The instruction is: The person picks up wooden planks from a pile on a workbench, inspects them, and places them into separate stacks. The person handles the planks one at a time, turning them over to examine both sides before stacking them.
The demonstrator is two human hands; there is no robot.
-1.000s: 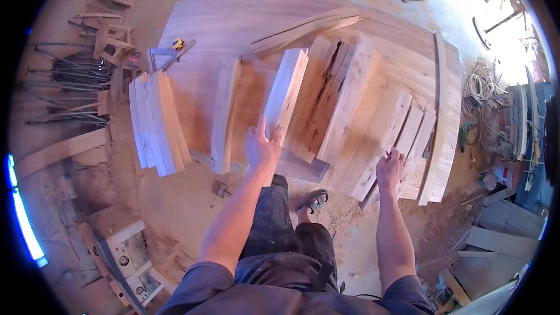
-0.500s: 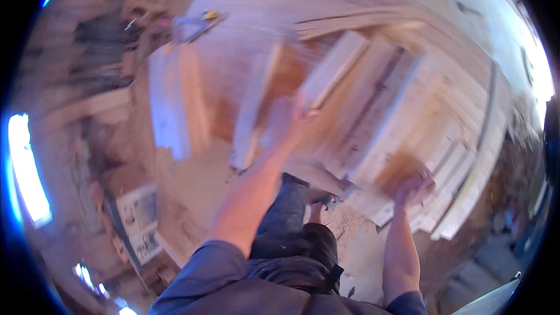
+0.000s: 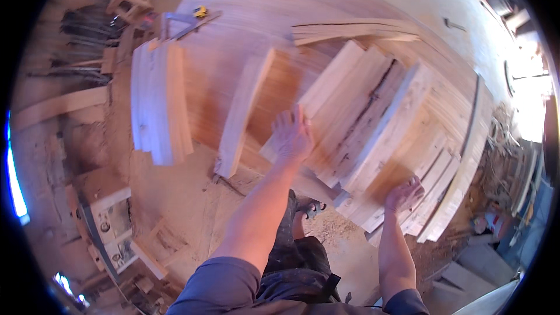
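Note:
My left hand point(image 3: 291, 138) rests with fingers spread on the near part of a pale wooden plank point(image 3: 333, 80). That plank lies at the left side of a row of planks on a broad wooden surface point(image 3: 251, 20). Beside it is a plank with a long dark crack point(image 3: 373, 102), and a thick pale beam point(image 3: 389, 125) lies further right. My right hand point(image 3: 404, 194) touches the near ends of some narrow strips point(image 3: 434, 172), its fingers slightly bent and closed around nothing visible. A separate plank point(image 3: 245, 111) lies left of my left hand.
Several planks stand side by side point(image 3: 157, 102) at the left. Behind them lie a square point(image 3: 189, 26) and a yellow tape measure point(image 3: 200, 11). A split board point(image 3: 353, 29) lies at the back, a hammer point(image 3: 454, 24) beyond it. Sawdust covers the floor point(image 3: 335, 230) around my feet.
My left hand has come back toward me along the plank, and its fingers are now spread. The right hand stays by the narrow strips. The whole view has shifted slightly and is sharper.

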